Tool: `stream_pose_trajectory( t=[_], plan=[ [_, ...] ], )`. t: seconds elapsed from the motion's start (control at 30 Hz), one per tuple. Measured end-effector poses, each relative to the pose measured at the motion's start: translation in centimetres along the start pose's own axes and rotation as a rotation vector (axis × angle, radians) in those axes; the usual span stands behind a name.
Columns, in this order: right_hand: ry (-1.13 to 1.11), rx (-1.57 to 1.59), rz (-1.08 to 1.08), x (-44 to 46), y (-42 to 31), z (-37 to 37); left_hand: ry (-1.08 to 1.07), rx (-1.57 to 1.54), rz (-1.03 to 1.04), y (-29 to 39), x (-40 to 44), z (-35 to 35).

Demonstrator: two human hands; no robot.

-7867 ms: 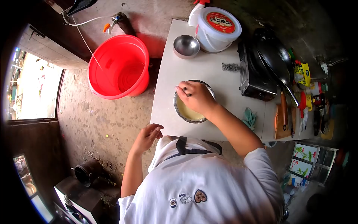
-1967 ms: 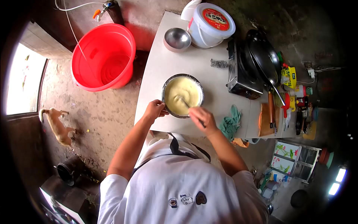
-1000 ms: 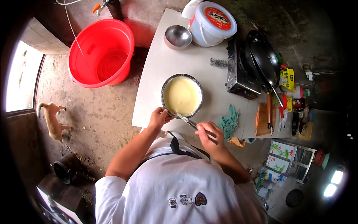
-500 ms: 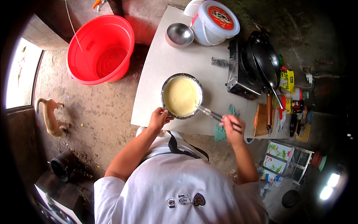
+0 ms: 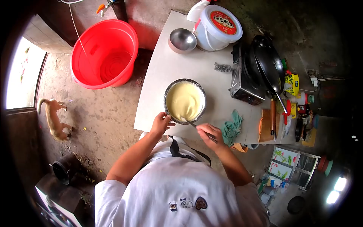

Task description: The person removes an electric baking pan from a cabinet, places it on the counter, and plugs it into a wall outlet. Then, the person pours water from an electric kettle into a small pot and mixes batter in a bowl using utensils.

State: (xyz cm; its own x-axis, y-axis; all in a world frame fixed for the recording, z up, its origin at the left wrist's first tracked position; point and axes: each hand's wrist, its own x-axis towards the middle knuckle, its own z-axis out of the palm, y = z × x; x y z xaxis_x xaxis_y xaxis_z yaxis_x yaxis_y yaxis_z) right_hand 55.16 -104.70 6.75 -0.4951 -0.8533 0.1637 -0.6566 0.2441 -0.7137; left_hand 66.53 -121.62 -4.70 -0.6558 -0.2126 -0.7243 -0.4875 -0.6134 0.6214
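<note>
A metal bowl [image 5: 204, 99] of smooth, pale yellow batter [image 5: 184, 99] sits near the table's front edge. My left hand [image 5: 161, 123] pinches the bowl's rim at the near left. My right hand [image 5: 210, 134] is closed around chopsticks [image 5: 193, 124], dark at the held end. Their tips dip into the batter at the near side of the bowl, where ripples show. To the right of that hand lies a crumpled green cloth [image 5: 232, 128], partly over the table edge.
Behind the bowl, a smaller metal bowl [image 5: 182, 40] and a lidded white bucket [image 5: 218, 28] stand on the table [image 5: 155, 89]. A gas stove [image 5: 245, 85], a wok [image 5: 267, 62] and a cutting board [image 5: 264, 125] are at right. On the floor are a red tub [image 5: 104, 56] and a dog [image 5: 55, 119].
My right hand has moved left and toward me, bringing the chopstick tips from the bowl's right rim into the batter's near side. The left hand stays on the rim.
</note>
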Motion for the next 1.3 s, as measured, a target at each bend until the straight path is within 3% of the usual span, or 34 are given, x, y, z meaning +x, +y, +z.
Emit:
stream_pose_trajectory(
  t=[0.2,0.27,0.33,0.4,0.47,0.53,0.8,0.93,0.97,1.1,1.17,1.3],
  plan=[
    [0.045,-0.158,0.025,2.2,1.4,0.8,0.027,0.055,0.091,0.3,-0.2,0.2],
    [-0.030,-0.014,-0.122,2.2,0.7,0.9,0.020,0.045,0.118,0.1,-0.2,0.2],
    [0.007,0.082,-0.109,3.0,1.3,1.1,0.021,0.066,0.115,-0.1,-0.4,0.3],
    [0.073,-0.175,-0.038,4.1,1.7,0.9,0.028,0.085,0.132,0.2,-0.3,0.2],
    [0.046,-0.225,-0.013,4.6,0.3,0.4,0.017,0.008,0.169,-0.8,0.7,-0.2],
    [0.011,-0.034,-0.023,5.9,-1.2,-0.1,0.040,-0.020,0.153,0.1,0.0,0.2],
    [-0.180,0.123,-0.174,15.8,-1.9,0.1,0.009,-0.024,0.129,-0.7,0.7,-0.2],
    [-0.174,0.053,-0.045,19.4,0.4,-0.9,0.013,-0.021,0.112,-0.5,0.6,-0.1],
    [-0.170,0.167,0.153,19.8,-0.3,-1.7,0.017,-0.022,0.114,-0.6,0.6,-0.1],
    [-0.063,0.184,0.164,19.0,3.3,-4.4,0.015,-0.041,0.114,-0.9,0.8,-0.2],
    [0.038,0.222,0.365,17.4,4.7,-5.8,0.005,-0.031,0.116,-0.9,0.9,-0.2],
    [0.033,0.151,0.486,15.6,5.5,-6.7,0.032,-0.011,0.131,-0.2,0.3,0.0]
  ],
)
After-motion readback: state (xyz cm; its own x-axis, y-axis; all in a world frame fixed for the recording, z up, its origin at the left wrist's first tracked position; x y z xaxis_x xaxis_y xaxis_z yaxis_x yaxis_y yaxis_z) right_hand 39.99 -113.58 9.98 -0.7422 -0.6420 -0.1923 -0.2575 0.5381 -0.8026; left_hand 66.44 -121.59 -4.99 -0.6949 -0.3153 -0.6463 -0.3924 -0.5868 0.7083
